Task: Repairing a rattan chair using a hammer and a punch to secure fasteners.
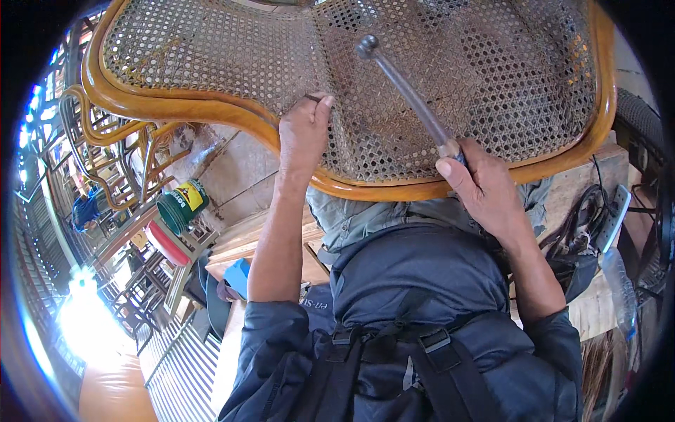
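Note:
Across my lap lies a large frame of glossy honey-brown bent wood (211,107), filled with woven cane mesh (232,60) that looks worn and stained. My right hand (485,184) is closed round the grip of a hammer (415,98). Its metal shaft slants up and left, and the rounded head sits over the mesh. Close to a seam in the weave, my left hand (306,130) is pinched at the mesh just inside the near rail. A thin dark piece shows at its fingertips; most of it is hidden, so its kind is unclear.
At left stand a green bucket (184,204), a red-and-white container (167,243) and several bent-wood chair frames (105,137). To the right are a wooden bench (598,169), dark cables (587,218) and a clear plastic bottle (615,278).

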`<action>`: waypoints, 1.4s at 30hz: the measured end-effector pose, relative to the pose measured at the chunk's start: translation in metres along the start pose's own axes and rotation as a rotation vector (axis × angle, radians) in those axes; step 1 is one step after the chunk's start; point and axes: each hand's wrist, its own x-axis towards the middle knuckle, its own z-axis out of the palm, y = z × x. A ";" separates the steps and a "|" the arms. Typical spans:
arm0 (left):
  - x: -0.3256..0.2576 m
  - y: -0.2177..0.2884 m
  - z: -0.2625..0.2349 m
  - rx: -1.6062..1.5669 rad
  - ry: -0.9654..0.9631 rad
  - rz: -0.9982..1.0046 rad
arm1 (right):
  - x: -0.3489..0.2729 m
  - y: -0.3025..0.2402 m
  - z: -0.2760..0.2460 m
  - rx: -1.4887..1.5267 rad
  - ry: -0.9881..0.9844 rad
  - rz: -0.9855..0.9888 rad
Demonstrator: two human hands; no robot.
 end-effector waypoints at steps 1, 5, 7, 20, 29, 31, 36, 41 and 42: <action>0.001 -0.001 0.000 0.000 0.000 0.001 | 0.001 -0.002 0.001 0.006 -0.007 -0.010; 0.001 0.004 0.000 0.005 0.011 0.075 | 0.002 -0.007 0.006 -0.008 0.033 -0.095; 0.001 0.005 0.001 0.013 -0.009 0.039 | 0.003 -0.013 0.006 0.053 0.031 -0.167; 0.004 -0.009 0.002 0.072 0.008 0.204 | 0.018 -0.015 0.021 -0.047 -0.130 -0.177; 0.008 -0.018 0.007 0.033 0.008 0.246 | 0.006 -0.030 0.019 -0.008 -0.012 -0.316; 0.005 -0.016 0.008 0.047 0.021 0.292 | 0.019 -0.013 0.021 -0.093 -0.050 -0.241; -0.001 0.011 -0.005 -0.113 0.023 0.035 | 0.013 -0.023 0.004 0.009 0.049 -0.152; -0.013 -0.004 0.005 -0.066 0.050 -0.039 | 0.007 -0.014 -0.002 -0.010 0.005 -0.078; -0.014 -0.003 0.006 -0.049 0.066 -0.014 | 0.006 -0.011 -0.001 -0.035 -0.010 -0.061</action>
